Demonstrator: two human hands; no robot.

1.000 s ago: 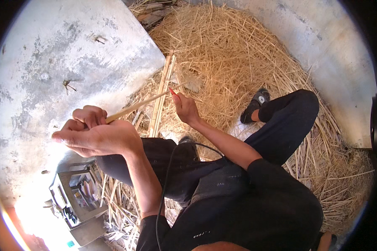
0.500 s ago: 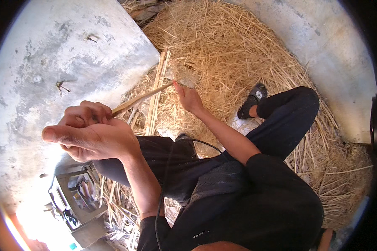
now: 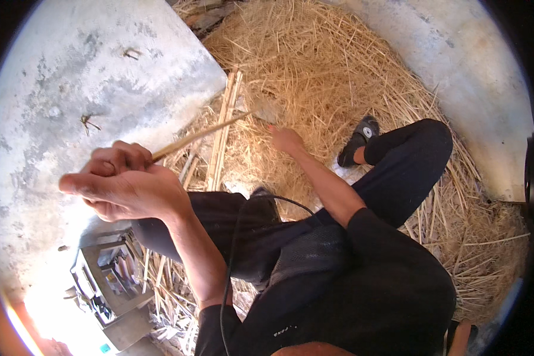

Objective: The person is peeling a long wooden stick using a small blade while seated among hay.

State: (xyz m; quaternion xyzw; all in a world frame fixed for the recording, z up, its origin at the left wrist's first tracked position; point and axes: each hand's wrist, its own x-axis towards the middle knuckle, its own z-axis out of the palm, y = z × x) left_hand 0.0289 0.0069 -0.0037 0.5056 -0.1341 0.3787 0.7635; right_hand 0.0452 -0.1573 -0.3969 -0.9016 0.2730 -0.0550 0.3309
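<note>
My left hand (image 3: 124, 178) is closed around the near end of a long, thin bamboo strip (image 3: 199, 134), raised at the left. From this fist the strip slants up and away to the right over the shavings. My right hand (image 3: 288, 141) is a short way right of the strip's far end, apart from it. Its fingers look curled, with a small red spot at their tip; what they hold, if anything, I cannot make out. Two or so pale bamboo strips (image 3: 224, 127) lie on the floor beneath the held one.
A big heap of straw-coloured shavings (image 3: 320, 65) spreads across the floor ahead and to the right. Worn whitewashed walls (image 3: 118, 77) stand left and right. Near my left knee is a wooden box (image 3: 110, 279) with items inside. A dark cable (image 3: 237, 237) crosses my lap.
My right hand has come off the strip's far end and moved a little right and nearer to me. The left hand keeps its grip, barely shifted.
</note>
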